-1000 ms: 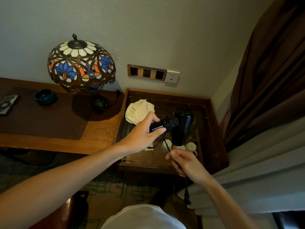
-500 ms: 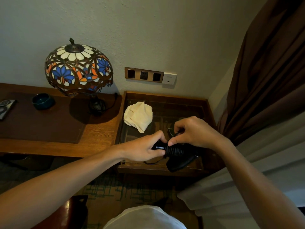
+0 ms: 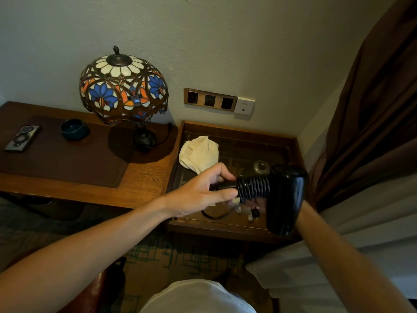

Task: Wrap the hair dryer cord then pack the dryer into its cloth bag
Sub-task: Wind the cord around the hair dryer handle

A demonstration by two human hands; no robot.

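Note:
The black hair dryer [image 3: 284, 199] hangs in the air over the glass-topped side table [image 3: 234, 229]. My left hand [image 3: 200, 194] grips the end of its handle. Its black cord [image 3: 253, 188] lies wound in tight turns around the handle, and a loose loop of it sags below my left hand. My right hand [image 3: 303, 210] reaches in behind the dryer's body; only the wrist shows clearly, so its grip is hidden. The cream cloth bag [image 3: 198, 154] lies crumpled on the side table's back left corner, just beyond my left hand.
A stained-glass lamp [image 3: 124, 86], a teal bowl [image 3: 74, 130] and a flat remote-like item [image 3: 22, 137] sit on the wooden desk [image 3: 144, 177] at left. Wall sockets [image 3: 209, 99] are behind the side table. A brown curtain [image 3: 372, 109] and pale fabric [image 3: 361, 222] close in on the right.
The dryer has risen and swung right, its body now pointing down. My right hand has dropped from above the handle to behind the dryer. More cord is wound on.

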